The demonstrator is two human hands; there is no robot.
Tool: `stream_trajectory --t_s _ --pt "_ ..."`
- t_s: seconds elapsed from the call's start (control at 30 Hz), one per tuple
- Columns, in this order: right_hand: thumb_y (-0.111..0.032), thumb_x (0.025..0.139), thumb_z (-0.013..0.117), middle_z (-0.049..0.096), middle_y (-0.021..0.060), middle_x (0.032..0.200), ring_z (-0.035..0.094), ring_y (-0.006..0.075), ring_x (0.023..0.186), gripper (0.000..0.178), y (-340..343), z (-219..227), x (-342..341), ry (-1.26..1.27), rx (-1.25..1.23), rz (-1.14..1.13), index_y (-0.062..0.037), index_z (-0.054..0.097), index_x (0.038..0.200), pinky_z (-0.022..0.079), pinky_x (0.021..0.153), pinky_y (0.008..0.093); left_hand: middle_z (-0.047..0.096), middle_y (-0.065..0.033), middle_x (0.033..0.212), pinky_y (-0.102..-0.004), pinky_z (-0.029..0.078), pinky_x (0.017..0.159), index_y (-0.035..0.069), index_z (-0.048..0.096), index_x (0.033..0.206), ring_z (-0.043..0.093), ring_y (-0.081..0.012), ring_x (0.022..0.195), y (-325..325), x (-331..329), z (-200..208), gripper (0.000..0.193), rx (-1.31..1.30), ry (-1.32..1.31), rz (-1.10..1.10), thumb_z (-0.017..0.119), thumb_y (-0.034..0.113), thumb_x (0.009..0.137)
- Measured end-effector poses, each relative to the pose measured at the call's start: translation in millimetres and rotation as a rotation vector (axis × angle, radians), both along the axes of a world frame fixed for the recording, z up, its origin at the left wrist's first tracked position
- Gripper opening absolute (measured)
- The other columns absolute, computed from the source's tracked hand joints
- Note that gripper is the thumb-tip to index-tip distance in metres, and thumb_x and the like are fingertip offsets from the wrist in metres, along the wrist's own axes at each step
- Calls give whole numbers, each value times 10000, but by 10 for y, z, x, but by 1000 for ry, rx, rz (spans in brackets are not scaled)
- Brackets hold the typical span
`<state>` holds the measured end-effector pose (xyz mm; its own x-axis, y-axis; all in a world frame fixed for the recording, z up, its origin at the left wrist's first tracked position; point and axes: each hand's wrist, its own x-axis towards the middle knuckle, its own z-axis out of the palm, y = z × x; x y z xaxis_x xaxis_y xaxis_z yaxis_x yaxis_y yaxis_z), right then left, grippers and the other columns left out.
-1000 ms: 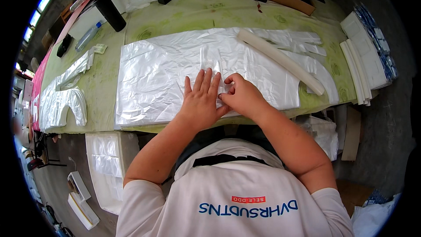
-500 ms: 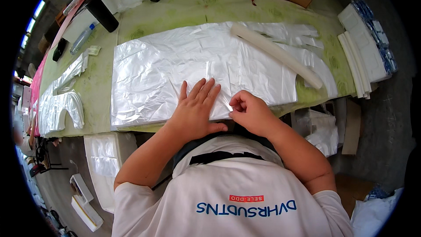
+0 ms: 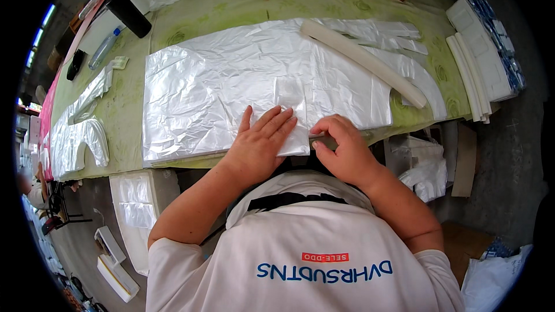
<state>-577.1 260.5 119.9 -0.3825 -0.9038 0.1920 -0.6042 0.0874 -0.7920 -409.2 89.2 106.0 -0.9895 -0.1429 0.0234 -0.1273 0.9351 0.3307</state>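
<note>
Lots of silvery white on pale green here, colour-wise

The wide clear-silver plastic sheet stack (image 3: pixel 231 86) shines whitish-grey with crinkly highlights, lying on a light green tablecloth (image 3: pixel 277 0) printed with faint darker green swirl shapes. A long cream-white foam strip (image 3: pixel 364 60) crosses the far right of the sheets. Far left there's a black rectangular block (image 3: pixel 128 13) and a clear plastic bottle with a blue cap (image 3: pixel 103 49). At the right edge, a stack of white flat packs (image 3: pixel 477 75) with blue-and-white printed ones just beyond. The near white shirt (image 3: pixel 312 254) has blue lettering and a small red patch.
</note>
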Motion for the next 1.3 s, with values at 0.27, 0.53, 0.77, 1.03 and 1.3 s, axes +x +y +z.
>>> stream_trajectory --t_s 0.27,0.53,0.77,1.03,1.3 --pt "-88 710 729 625 78 1247 539 323 1167 454 -213 -165 -233 448 -103 144 -99 653 1158 432 991 445 435 -72 1542 -610 193 1205 104 442 1500 373 -267 1452 -5 -40 80 821 23 27 115 770 134 748" --pt "-139 708 745 640 57 1169 561 282 1112 353 -297 -219 -242 453 -63 203 -115 705 1058 430 963 428 498 -74 1400 -602 247 1188 97 528 1417 438 -307 1362 -39 18 -16 780 -29 107 196 803 121 687" --pt "-186 688 769 623 72 1096 555 302 1065 392 -343 -166 -197 444 -57 175 -121 717 1071 426 959 431 544 -69 1367 -582 284 1169 134 577 1379 480 -297 1325 -27 25 17 748 24 139 265 832 146 677" --pt "-198 719 781 633 73 959 584 311 940 255 -575 -226 -300 471 -21 117 -122 736 958 463 846 444 676 -75 1163 -556 349 1104 119 669 1230 611 -295 1147 -106 -71 -11 406 65 282 345 750 238 850" --pt "-250 781 749 653 83 874 607 316 890 166 -720 -178 -275 430 80 67 -88 711 783 483 821 449 672 -127 893 -506 424 1010 49 612 932 641 -335 936 -239 -71 -131 158 107 387 406 684 185 899"
